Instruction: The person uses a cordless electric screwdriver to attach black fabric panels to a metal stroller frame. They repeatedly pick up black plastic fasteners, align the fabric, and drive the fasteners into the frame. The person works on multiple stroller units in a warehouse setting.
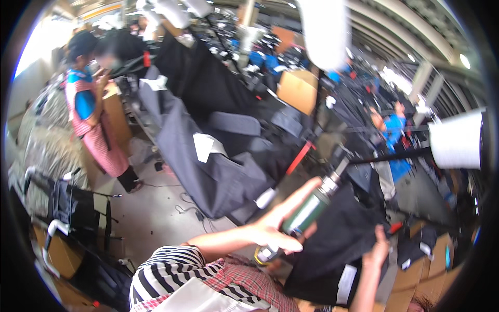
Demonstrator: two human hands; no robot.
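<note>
My left hand [273, 226] is wrapped round a dark green handheld power tool [306, 210] with a metal tip. The tool tilts up to the right, its tip over dark fabric. Black fabric [332, 239] hangs or lies in front of me, below the tool, with a white label [346, 283] near its lower edge. At the fabric's right side my right hand [378, 248] is closed on its edge, thumb upward. Motion blur hides the finer detail of the tip and fingers.
Grey-black fabric [182, 140] with white tags drapes to the left. A co-worker [93, 109] stands at far left; another person's arm [390, 122] shows at right. White thread cones [457, 140] hang close by. Cardboard boxes [297, 91] and cables [195, 208] lie around.
</note>
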